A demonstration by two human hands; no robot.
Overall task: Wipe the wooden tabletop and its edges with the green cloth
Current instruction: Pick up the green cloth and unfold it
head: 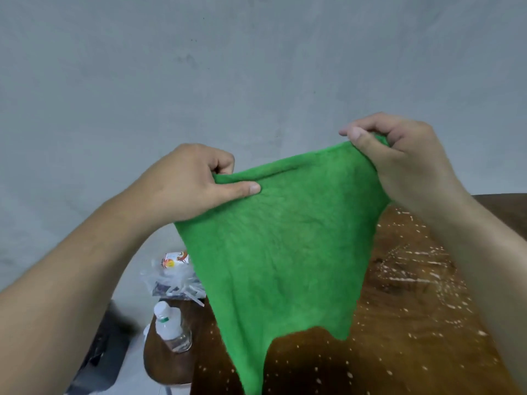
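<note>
The green cloth hangs spread out in the air above the table, held up by its top edge. My left hand pinches the top left corner between thumb and fingers. My right hand grips the top right corner, a little higher. Below and behind the cloth lies the dark wooden tabletop, speckled with many small white crumbs and streaks. The cloth hides the middle part of the tabletop.
A clear plastic bottle with a white cap stands near the table's left edge. A crumpled plastic bag with packets lies behind it. A dark chair or box sits on the floor at lower left. A grey wall fills the background.
</note>
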